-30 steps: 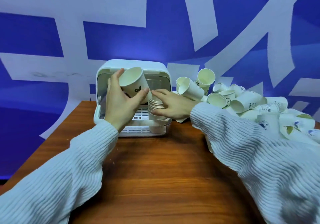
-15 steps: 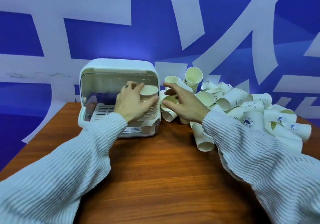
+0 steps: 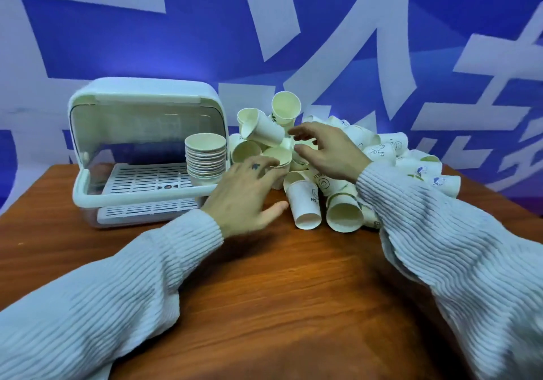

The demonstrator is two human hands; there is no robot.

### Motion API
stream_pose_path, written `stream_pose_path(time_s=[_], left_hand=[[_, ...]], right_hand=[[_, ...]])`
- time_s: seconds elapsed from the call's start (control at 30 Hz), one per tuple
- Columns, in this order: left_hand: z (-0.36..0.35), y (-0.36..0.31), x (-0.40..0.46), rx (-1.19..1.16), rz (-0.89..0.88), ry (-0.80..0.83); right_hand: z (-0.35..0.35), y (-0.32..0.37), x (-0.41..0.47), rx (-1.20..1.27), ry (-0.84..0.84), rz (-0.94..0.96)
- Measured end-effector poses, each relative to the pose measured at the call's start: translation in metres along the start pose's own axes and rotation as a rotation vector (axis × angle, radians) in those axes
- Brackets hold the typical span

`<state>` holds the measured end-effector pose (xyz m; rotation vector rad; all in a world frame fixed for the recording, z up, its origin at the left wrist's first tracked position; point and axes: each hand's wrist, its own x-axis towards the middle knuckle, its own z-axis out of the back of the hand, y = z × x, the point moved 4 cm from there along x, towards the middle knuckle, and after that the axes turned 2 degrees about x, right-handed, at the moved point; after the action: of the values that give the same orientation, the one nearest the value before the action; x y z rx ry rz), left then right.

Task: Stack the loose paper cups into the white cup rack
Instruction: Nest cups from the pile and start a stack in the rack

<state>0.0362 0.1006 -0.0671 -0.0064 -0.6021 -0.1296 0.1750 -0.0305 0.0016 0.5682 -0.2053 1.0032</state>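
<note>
Head view, as both hands reached for the heap: no cup held yet.
Left hand (image 3: 246, 194): fingers spread and relaxed, gripping nothing, fingertips at a cup mouth on the near edge of the loose cups (image 3: 379, 156).
Right hand (image 3: 326, 150): fingers apart and loosely curved, hovering over the pile, clamped on nothing.
Cup rack (image 3: 141, 144): white, lid raised, on the wooden table (image 3: 264, 291) just left of the pile.
Nested stack (image 3: 205, 156): 1 column, upright on the rack's slatted tray at its right end.
Step, as judged: picking the next cup.
Advice: best taken by the rim from the pile's edge, turned mouth up, lowered straight onto the column without squeezing the thin wall.
Risk: piled cups likely to roll if nudged.
</note>
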Motion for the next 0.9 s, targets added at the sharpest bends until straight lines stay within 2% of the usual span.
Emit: stream_pose_path(time_s=[0.1,0.3,0.43,0.57,0.7,0.9], left_hand=[[-0.025,-0.023,0.011,-0.067,0.058,0.143],[-0.066,-0.035,0.034,-0.369,0.451,0.323],[-0.079,-0.039,0.035,-0.437,0.518,0.408],[-0.072,-0.042,0.033,-0.52,0.556,0.362],[-0.053,-0.036,0.028,-0.568,0.609,0.245],[-0.015,-0.024,0.016,-0.679,0.544,0.046]], right_hand=[[0.015,-0.011,-0.017,-0.13,0.084,-0.031],[0.016,-0.018,-0.062,-0.561,0.437,0.064],[0.008,-0.026,-0.076,-0.698,0.495,0.123],[0.003,-0.029,-0.08,-0.727,0.445,0.189],[0.015,-0.018,-0.071,-0.648,0.299,0.211],[0.041,-0.008,-0.051,-0.266,0.119,-0.046]])
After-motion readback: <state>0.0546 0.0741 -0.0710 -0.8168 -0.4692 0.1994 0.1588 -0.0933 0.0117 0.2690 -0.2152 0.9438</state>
